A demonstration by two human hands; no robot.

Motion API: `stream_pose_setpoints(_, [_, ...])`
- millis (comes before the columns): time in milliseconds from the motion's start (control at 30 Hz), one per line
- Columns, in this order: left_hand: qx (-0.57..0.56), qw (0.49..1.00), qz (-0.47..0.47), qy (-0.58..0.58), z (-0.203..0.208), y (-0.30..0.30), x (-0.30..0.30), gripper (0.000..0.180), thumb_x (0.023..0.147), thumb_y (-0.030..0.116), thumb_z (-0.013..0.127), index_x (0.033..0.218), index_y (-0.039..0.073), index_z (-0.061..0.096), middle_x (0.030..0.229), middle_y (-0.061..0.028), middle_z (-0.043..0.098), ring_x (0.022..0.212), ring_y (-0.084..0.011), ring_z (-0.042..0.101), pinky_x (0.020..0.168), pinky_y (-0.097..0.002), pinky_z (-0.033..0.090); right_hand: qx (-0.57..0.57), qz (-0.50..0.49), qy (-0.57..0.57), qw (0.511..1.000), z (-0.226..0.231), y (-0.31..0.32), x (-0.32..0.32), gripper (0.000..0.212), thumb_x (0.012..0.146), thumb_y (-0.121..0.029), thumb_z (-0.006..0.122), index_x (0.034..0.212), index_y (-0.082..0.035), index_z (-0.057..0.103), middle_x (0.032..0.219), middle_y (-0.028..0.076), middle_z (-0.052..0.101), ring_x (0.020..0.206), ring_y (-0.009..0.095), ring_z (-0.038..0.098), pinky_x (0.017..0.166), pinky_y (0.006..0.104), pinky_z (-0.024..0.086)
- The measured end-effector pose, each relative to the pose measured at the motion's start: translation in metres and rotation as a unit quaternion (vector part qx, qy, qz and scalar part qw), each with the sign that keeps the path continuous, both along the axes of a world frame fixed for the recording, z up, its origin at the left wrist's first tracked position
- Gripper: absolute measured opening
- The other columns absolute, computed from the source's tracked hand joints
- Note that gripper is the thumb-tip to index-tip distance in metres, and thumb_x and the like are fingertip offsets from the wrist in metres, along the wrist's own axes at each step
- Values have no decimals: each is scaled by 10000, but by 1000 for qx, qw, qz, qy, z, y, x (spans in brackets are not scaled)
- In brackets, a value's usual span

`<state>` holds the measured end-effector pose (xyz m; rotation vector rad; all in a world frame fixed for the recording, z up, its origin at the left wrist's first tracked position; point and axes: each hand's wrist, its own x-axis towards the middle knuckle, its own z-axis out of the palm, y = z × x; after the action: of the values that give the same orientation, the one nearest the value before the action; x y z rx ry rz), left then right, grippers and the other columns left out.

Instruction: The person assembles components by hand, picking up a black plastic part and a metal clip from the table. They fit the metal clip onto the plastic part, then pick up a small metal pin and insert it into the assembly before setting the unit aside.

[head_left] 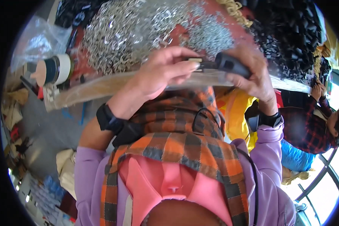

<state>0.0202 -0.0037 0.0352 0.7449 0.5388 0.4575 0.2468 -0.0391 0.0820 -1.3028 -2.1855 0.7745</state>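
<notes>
My left hand (160,71) is closed, with thumb and fingers pinching a small pale brass-coloured piece (194,59) at its tips. A dark, narrow part runs from that piece toward my right hand (255,69). The right fingers are wrapped round a thick, rounded black handle (232,64), tilted down to the right. Some of the right fingers are smeared by motion. Both hands are held over the near edge of the red-topped table (242,35), and what lies inside the left grip is partly hidden.
Silver metal fittings (116,34) are heaped at the left, beside smaller silver pieces (211,35). Black pieces (290,34) are piled at the right. Spools (51,71) and a clear plastic bag (41,45) stand at the far left. Another person (309,124) works at the right.
</notes>
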Motion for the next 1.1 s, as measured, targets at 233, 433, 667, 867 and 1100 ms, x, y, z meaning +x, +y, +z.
stream_pose_setpoints(233, [98,991,-8,90,0,-8,-11,216,753,97,579,917,-35,536,658,-28,531,504,-37,449,440,-160,360,-47,44,57,996,-18,-7,-38,440,615,-242,676,930,27,527,743,111,519,682,250,506,608,312,379])
stream_pose_setpoints(433, [58,990,-23,130,-1,-9,-10,253,753,116,585,945,-42,537,715,-59,562,575,-65,517,519,-166,439,-124,-1,83,989,-25,-16,-48,457,644,-259,668,959,31,507,741,105,522,708,239,521,648,317,397])
stream_pose_setpoints(667, [46,988,-35,146,-3,-3,-7,409,759,141,580,1101,-31,433,859,-81,567,705,-95,547,607,-196,459,-261,-85,144,951,-41,-27,-51,557,675,-291,652,1073,28,429,825,125,530,845,261,523,759,349,400])
stream_pose_setpoints(867, [32,994,-32,99,-2,-6,-2,513,743,121,594,1162,-37,345,937,-89,539,770,-116,547,640,-210,471,-81,103,165,978,-36,-14,-47,700,641,-407,636,1124,38,394,1034,196,473,1024,306,427,839,376,353])
stream_pose_setpoints(1100, [-22,994,-13,111,3,-18,17,532,731,78,592,1172,-39,319,947,-84,528,796,-134,551,674,-225,479,-25,126,198,972,-29,-20,-42,582,605,-240,669,1067,34,445,1032,184,474,932,314,479,805,363,381])
